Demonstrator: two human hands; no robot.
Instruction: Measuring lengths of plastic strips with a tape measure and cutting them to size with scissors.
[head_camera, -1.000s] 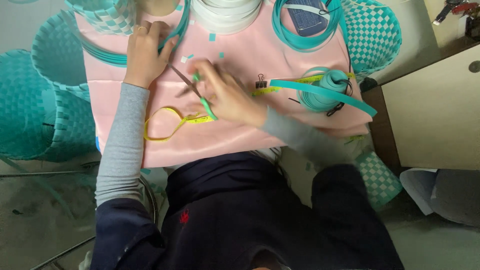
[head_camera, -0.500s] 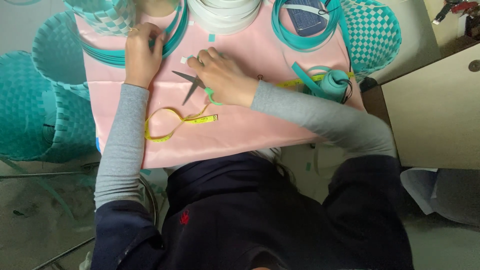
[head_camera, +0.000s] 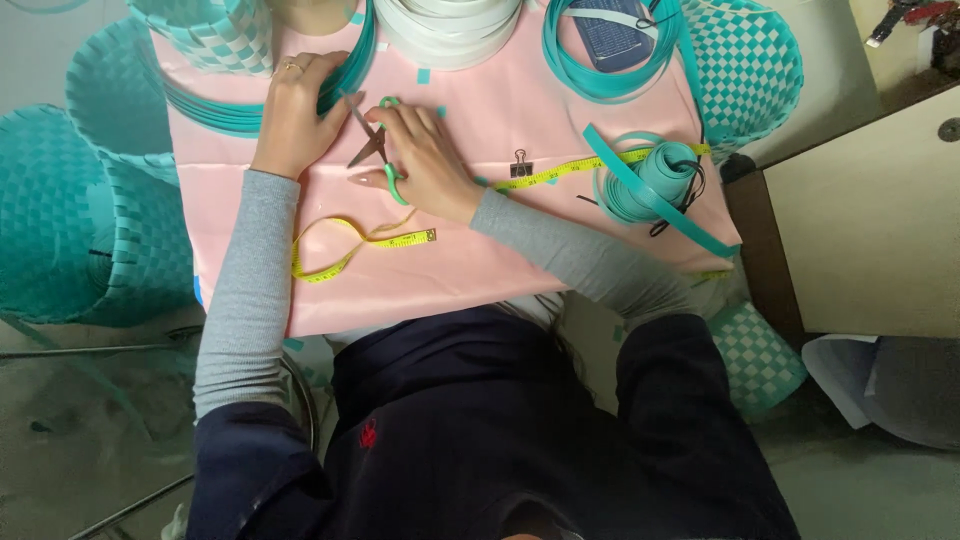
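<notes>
Right hand (head_camera: 425, 160) has carried the scissors (head_camera: 378, 150) up toward left hand (head_camera: 295, 115)

white strap roll (head_camera: 447, 25) cut by top edge; scissors (head_camera: 375, 150) handles half-hidden.

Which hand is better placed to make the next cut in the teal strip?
Right hand: it already holds the green-handled scissors, blades open beside the teal strip. Left hand is pinning that strip.

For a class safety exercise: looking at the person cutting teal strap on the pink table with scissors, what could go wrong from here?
1. The open scissors in the right hand point toward the left hand, which holds the strap close by; the blades might nick a finger.
2. The tape measure loops near the table edge; a sleeve could drag it off.
3. The strap roll sits by the right edge and might fall.
</notes>
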